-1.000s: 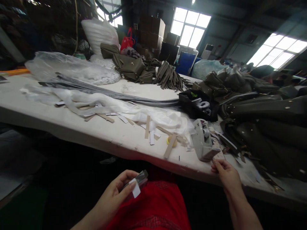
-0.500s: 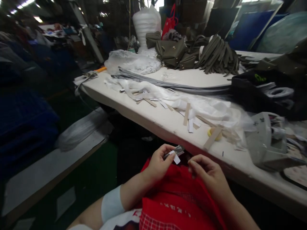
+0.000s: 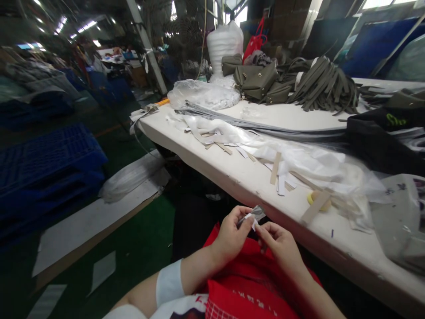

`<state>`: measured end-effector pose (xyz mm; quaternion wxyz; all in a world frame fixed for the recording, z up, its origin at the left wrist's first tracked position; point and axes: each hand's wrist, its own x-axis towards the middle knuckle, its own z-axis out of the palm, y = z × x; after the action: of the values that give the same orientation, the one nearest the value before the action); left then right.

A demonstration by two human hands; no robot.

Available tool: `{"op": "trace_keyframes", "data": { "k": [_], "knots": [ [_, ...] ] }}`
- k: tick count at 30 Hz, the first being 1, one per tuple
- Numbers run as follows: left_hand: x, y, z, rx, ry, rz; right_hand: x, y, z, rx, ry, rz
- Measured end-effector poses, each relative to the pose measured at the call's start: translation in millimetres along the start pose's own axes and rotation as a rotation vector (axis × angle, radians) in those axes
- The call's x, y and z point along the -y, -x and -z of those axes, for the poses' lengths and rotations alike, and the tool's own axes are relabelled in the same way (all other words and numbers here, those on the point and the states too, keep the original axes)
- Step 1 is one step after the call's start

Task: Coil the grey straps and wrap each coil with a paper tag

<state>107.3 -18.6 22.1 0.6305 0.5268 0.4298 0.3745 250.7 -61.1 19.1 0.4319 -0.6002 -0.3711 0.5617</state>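
Over my lap, my left hand [image 3: 232, 232] is closed around a small dark grey strip [image 3: 259, 212] that has a shiny, clear-looking end. A white tab [image 3: 254, 224] sticks out from under the left thumb. My right hand [image 3: 280, 241] is pinched at the lower end of this tab, its fingertips almost against the left thumb. Whether the tab is paper or fabric, I cannot tell. Both hands are in front of a red apron [image 3: 255, 277], just below the table edge.
The white table [image 3: 206, 166] carries grey strips [image 3: 265, 128], white sheeting [image 3: 292, 155], cardboard pieces [image 3: 275, 168], a yellow tape roll [image 3: 319, 200] and olive bags [image 3: 260, 82]. A grey machine [image 3: 398, 221] stands at right. Blue pallets [image 3: 49, 164] are stacked on the left floor.
My right hand has come in to the left hand and now pinches the white tab, from which it was apart before. The camera view has turned left.
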Motion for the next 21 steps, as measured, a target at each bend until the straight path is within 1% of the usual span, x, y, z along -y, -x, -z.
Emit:
{"op": "trace_keyframes", "data": {
  "k": [4,7,9,11,13,15,18,21],
  "knots": [
    [-4,-1,2.2,-0.038,-0.067,-0.016,-1,-2,2,0.092,-0.063,0.013],
    [-7,-1,5.4,-0.066,-0.091,-0.04,-2,-5,1,0.127,-0.105,0.016],
    [-9,1,6.9,-0.081,-0.175,-0.104,-3,-7,-1,0.14,-0.109,0.025],
    [-12,4,7.8,-0.098,-0.277,-0.224,-2,-8,-4,0.153,-0.116,0.028],
    [-15,8,7.8,-0.08,-0.347,-0.363,-2,-9,-7,0.135,-0.13,0.023],
    [-17,12,6.4,-0.033,-0.371,-0.449,-1,-10,-9,0.083,-0.141,0.024],
    [-18,17,1.8,0.028,-0.364,-0.495,-2,-11,-10,-0.009,-0.122,0.05],
    [-14,17,-1.2,0.057,-0.344,-0.516,-3,-12,-8,-0.045,0.004,0.121]
  ]
}}
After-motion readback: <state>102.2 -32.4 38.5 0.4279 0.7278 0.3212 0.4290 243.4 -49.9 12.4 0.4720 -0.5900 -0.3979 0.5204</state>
